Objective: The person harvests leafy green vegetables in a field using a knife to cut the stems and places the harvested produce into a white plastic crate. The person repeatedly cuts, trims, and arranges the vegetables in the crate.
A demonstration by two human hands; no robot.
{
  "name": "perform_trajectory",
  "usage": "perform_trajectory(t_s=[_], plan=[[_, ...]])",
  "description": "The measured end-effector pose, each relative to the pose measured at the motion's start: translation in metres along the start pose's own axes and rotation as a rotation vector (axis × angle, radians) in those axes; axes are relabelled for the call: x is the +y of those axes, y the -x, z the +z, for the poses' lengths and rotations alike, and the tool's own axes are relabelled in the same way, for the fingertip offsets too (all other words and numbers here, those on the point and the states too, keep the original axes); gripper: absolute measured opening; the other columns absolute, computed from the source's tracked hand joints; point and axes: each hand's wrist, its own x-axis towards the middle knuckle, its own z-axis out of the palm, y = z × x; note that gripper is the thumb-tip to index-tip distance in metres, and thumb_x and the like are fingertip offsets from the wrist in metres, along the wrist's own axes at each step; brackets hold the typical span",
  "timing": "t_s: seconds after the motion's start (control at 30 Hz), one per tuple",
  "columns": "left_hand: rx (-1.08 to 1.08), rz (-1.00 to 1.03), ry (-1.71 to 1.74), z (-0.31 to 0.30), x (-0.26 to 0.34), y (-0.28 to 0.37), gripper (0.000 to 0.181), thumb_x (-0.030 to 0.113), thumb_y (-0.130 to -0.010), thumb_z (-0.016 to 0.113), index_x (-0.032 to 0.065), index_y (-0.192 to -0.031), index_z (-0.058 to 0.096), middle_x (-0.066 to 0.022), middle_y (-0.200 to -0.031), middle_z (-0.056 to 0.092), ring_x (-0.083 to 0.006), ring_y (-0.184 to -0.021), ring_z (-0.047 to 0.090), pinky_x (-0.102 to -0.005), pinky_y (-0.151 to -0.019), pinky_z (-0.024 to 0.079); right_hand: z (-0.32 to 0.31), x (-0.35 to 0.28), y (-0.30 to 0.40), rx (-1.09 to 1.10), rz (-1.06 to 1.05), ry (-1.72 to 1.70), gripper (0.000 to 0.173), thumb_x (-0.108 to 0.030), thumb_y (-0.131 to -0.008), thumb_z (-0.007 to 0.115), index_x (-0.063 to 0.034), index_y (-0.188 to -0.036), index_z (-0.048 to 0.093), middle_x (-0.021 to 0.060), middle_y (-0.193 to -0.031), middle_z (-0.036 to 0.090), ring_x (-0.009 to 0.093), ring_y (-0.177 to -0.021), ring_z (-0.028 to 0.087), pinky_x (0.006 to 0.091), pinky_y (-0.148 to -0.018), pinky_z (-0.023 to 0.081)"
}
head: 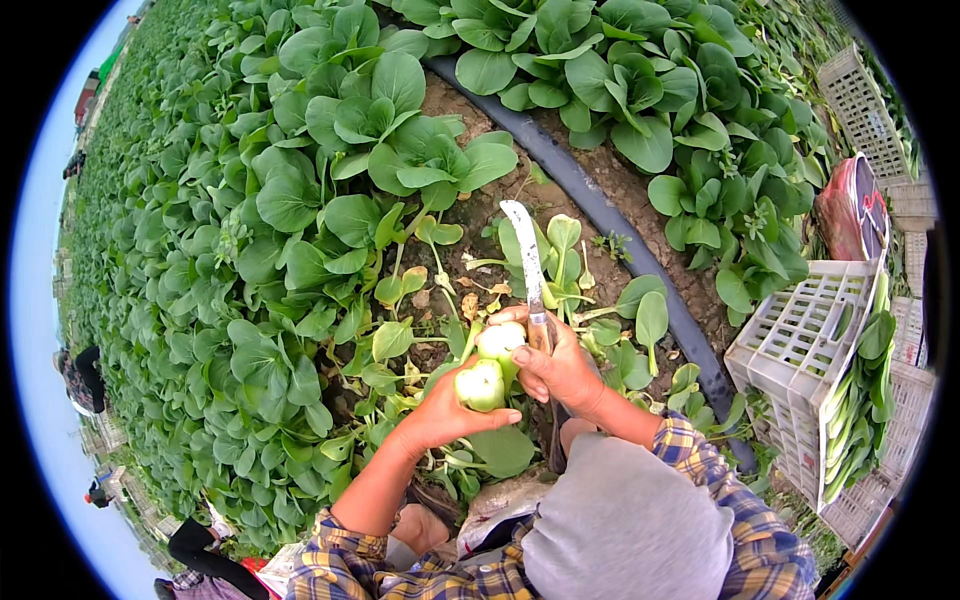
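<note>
My left hand (pixel 450 416) is closed around a head of leafy green vegetable, like bok choy (pixel 480 385), its pale cut base turned up. Just above it, a second bok choy head (pixel 501 341) rests between both hands, touched by the fingers of my right hand (pixel 555 367). That hand also grips the wooden handle of a curved harvesting knife (pixel 529 255), whose blade points away from me and carries specks of dirt. Loose and yellowed leaves (pixel 394 339) lie on the soil around my hands. The leaf ends of the held heads are mostly hidden below.
Dense growing bok choy (pixel 285 187) spreads ahead and left. A dark flat hose (pixel 600 217) crosses the soil on the right. Beyond it stand plastic crates (pixel 802 315), one filled with cut greens (pixel 862 405), and a red sack (pixel 844 210). Other people (pixel 79 379) are at far left.
</note>
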Motion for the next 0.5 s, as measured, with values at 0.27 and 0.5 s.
perform_trajectory(t_s=[0.27,0.5], plan=[[0.209,0.059,-1.007,-0.028,0.046,-0.085,0.046,0.016,-0.071,0.075,0.0032,-0.109,0.054,-0.0157,-0.105,0.067,-0.0295,-0.093,0.066,-0.0381,-0.084,0.05,-0.063,-0.003,-0.042,0.506,-0.158,0.314,0.037,-0.036,-0.1,0.053,-0.001,-0.112,0.054,0.0056,-0.08,0.067,0.005,-0.041,0.043,0.0213,-0.036,0.036],[-0.015,-0.105,-2.237,-0.082,0.076,-0.204,0.046,0.02,-0.075,0.069,0.0069,-0.117,0.058,-0.0171,-0.139,0.047,-0.0191,-0.095,0.066,-0.0305,-0.084,0.046,-0.087,0.004,-0.091,0.507,-0.227,0.928,0.028,-0.026,-0.096,0.055,0.0017,-0.095,0.053,0.0179,-0.07,0.062,0.036,-0.068,0.063,0.0445,-0.062,0.047]])
